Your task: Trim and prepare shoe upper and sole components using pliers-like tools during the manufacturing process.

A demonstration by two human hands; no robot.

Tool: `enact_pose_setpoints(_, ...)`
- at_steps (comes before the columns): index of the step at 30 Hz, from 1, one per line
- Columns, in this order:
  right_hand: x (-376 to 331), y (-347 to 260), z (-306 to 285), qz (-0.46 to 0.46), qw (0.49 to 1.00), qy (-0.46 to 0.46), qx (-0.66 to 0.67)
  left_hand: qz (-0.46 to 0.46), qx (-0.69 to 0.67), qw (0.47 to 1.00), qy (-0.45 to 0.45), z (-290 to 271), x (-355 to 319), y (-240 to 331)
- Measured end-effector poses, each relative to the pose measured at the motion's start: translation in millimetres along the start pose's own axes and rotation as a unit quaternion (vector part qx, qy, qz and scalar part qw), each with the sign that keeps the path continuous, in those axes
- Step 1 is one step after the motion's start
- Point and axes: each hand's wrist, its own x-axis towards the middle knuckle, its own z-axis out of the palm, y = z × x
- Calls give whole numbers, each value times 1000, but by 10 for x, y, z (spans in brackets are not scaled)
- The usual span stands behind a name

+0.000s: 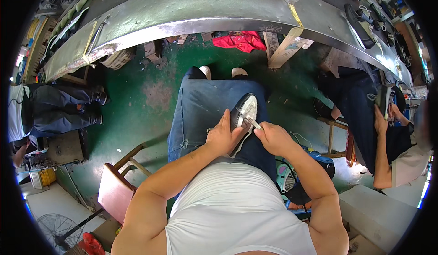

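Note:
A dark shoe (248,103) rests bottom up across my lap, on the blue jeans (196,109). Its underside is whitish, with a dark edge gathered around the toe. My left hand (222,135) grips the shoe near its heel end, thumb and fingers on either side. In my right hand (273,138) is a small hand tool (254,123) with a pale handle and a metal head. That head touches the shoe's underside near the middle; its exact kind I cannot make out. A pale strip (242,146) hangs down beside the shoe, between my hands.
A long metal-topped bench (191,11) curves across the front, with shoes (358,24) at its right. Red cloth (239,41) lies beneath it. A wooden stool (116,186) stands left, a fan (59,230) lower left. People sit or stand on both sides.

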Motion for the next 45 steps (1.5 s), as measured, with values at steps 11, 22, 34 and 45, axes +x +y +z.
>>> enact_pose_setpoints(11,-270,218,239,62,976,11,209,149,-142,977,-64,-180,57,-311)
enact_pose_setpoints(22,-379,622,455,226,800,85,549,145,-807,547,-168,-757,160,173)
enact_pose_setpoints(34,-328,275,252,81,916,46,389,3,-76,992,99,-346,186,-102)
enact_pose_setpoints(45,-347,-82,-146,-21,992,-85,90,53,-474,870,-127,-339,-45,-245)
